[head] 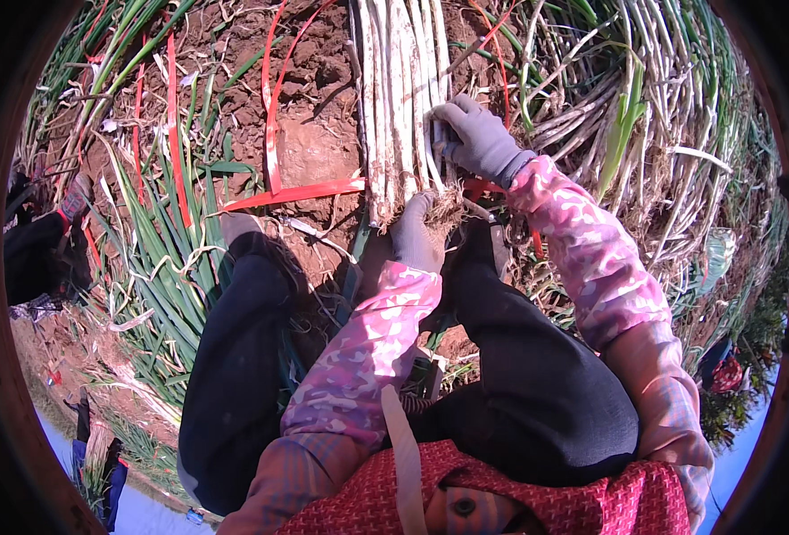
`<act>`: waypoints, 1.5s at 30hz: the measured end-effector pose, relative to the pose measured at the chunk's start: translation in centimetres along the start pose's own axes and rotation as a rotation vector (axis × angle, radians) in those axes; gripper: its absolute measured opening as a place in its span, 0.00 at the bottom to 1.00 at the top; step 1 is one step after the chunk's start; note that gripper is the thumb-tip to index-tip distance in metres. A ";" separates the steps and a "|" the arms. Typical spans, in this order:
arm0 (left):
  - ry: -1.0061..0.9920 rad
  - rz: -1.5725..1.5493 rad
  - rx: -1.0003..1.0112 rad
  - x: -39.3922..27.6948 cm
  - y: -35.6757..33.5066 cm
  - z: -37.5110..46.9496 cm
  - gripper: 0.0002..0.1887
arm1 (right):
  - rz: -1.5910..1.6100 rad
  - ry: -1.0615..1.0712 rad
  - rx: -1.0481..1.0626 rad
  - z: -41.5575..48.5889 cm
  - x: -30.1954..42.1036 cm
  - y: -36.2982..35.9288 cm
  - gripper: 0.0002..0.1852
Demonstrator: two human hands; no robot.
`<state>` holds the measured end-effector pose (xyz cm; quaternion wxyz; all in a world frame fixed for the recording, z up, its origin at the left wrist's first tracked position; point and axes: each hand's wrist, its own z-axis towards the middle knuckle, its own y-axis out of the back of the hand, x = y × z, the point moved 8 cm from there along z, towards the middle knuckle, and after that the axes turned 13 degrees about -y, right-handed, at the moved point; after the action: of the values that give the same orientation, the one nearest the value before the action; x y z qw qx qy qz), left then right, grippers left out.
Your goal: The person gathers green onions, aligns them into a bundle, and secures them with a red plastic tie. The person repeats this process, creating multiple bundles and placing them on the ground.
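A bundle of long green onions [401, 87] lies before me, white stalks side by side, root ends towards me. My left hand [418, 231], in a grey knit glove, grips the bundle's root end, its thumb on top beside the brown roots [449, 208]; its other fingers are mostly hidden. My right hand [482, 139], gloved alike, curls its fingers against the right side of the stalks, just above the roots. A flat red plastic strap [300, 192] runs crosswise at the root end and passes out of sight by the bundle.
Loose green onions are heaped at right [662, 127], and green leaves [160, 247] spread at left. More red straps [175, 127] lie over the clods of soil [317, 150]. My knees flank the bundle. Another person's shoe [76, 197] shows at far left.
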<state>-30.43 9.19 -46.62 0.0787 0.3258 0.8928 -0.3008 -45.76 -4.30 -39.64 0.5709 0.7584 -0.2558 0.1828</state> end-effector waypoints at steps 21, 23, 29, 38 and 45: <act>-0.077 0.159 0.007 -2.0 -1.9 -1.7 0.12 | -0.039 0.307 -0.062 -3.1 2.1 -0.2 0.20; -0.065 0.159 -0.031 -2.1 -1.6 -2.0 0.13 | -0.076 0.283 -0.076 -2.5 2.1 -0.6 0.20; -0.292 0.550 -0.102 -3.8 -2.8 -4.2 0.17 | -0.070 0.207 -0.069 -2.2 1.3 -0.6 0.20; -0.119 0.500 -0.115 -2.3 -0.5 -2.4 0.19 | 0.057 0.255 -0.066 -2.9 -0.5 -0.8 0.21; -0.303 0.606 0.057 -2.5 -0.4 -2.7 0.18 | 0.288 0.119 0.076 -3.4 -0.6 -1.9 0.21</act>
<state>-28.53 9.23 -43.39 0.2871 0.5301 0.7247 -0.3337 -45.06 -0.48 -40.52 0.5237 0.7229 -0.3204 0.3171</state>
